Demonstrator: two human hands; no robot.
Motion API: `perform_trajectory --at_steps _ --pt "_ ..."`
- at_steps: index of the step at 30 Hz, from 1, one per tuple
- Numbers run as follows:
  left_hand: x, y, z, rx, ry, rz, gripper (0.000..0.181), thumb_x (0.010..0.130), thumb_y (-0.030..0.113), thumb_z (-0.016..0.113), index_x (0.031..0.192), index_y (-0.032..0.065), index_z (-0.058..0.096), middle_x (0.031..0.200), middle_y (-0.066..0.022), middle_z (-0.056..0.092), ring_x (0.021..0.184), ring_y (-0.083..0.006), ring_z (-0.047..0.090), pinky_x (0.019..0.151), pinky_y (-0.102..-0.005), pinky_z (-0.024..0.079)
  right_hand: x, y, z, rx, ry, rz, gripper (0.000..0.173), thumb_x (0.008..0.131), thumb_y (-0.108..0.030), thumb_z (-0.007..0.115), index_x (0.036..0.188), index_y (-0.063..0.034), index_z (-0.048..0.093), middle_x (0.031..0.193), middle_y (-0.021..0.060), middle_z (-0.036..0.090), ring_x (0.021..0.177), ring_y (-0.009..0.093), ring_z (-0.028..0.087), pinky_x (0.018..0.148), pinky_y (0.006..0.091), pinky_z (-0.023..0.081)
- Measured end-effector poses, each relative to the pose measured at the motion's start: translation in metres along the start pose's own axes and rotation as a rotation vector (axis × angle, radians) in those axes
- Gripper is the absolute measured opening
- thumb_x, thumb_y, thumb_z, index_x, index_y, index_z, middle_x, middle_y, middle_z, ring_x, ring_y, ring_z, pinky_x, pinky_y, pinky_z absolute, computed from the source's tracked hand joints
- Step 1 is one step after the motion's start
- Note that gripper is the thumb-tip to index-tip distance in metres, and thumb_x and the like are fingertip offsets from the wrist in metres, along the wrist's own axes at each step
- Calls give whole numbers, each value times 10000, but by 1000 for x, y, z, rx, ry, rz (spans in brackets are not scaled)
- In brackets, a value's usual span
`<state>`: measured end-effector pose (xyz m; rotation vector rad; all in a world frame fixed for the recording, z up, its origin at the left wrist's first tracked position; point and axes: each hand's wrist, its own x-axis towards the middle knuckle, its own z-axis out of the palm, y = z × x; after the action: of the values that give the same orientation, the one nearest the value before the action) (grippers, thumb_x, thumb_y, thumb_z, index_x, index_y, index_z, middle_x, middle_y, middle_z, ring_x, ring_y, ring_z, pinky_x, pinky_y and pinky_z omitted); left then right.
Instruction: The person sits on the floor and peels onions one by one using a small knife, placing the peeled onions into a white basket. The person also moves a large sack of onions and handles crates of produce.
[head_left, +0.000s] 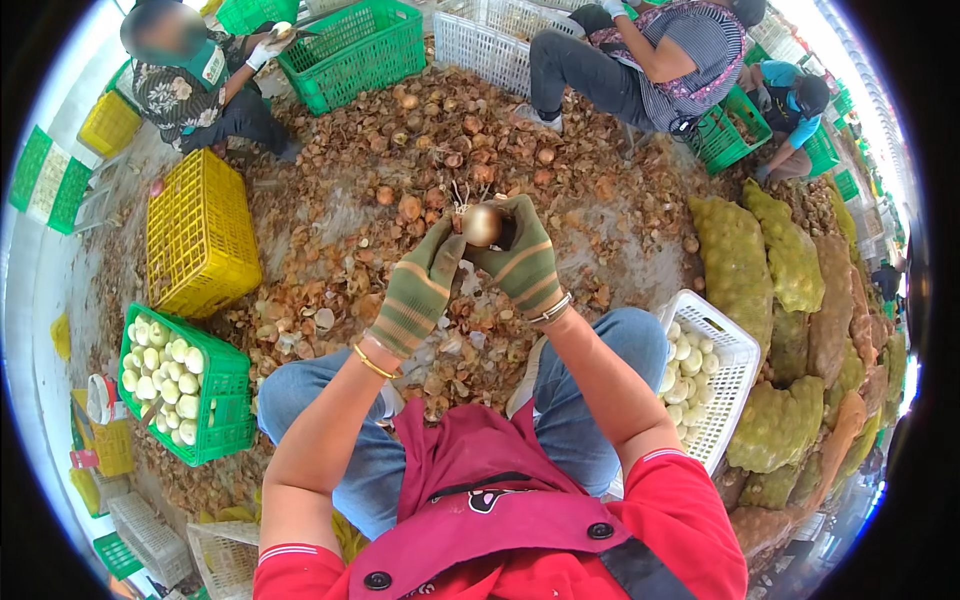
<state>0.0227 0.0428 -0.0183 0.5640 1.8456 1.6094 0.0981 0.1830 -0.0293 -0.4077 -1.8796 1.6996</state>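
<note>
An onion (481, 226) with a pale brown, shiny skin is held up between my two gloved hands, above the littered floor. My left hand (421, 289), in a green glove with tan stripes, grips the onion's left side with thumb and fingers. My right hand (525, 259), gloved alike, curls around its right side. Thin pale roots (460, 196) stick up just behind the onion. Whether the right hand's curled fingers also hide a small tool, I cannot tell. Loose onions (410, 208) lie among dry onion skins (330, 300) beyond my hands.
Peeled onions fill a green crate (225, 420) at left and lie in a white crate (731, 397) by my right knee. A yellow crate (202, 232) stands farther left. Full mesh sacks (731, 255) line the right. People (225, 90) sit opposite near a green crate (360, 56).
</note>
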Motion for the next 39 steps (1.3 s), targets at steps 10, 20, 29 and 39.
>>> perform_trajectory --at_steps 10,20,29,39 --pt "23 -13 -30 -77 -13 -132 621 975 387 547 1438 11 374 823 -119 680 574 -194 594 509 -320 466 10 11 -10 966 -177 292 598 803 5 697 1354 -34 467 1196 108 604 988 200 652 691 229 575" --pt "1 7 -46 588 60 299 649 974 450 511 1408 -21 405 825 -236 665 658 -264 652 562 -367 469 7 -6 -17 401 -163 226 471 820 -33 723 1246 1 524 1166 115 601 1076 200 603 914 330 539" --pt "-4 2 -6 -379 11 -34 431 995 315 534 1303 14 534 747 -36 569 564 -108 510 495 -227 397 2 11 -5 742 -158 330 483 790 -38 737 1226 13 535 1156 109 606 1060 194 606 914 321 532" --pt "4 0 -45 622 126 444 525 994 347 516 1418 52 427 548 -139 516 419 -200 458 421 -378 363 10 -7 -12 494 -198 239 595 735 -47 734 1292 4 531 1171 89 606 1022 166 606 832 288 535"
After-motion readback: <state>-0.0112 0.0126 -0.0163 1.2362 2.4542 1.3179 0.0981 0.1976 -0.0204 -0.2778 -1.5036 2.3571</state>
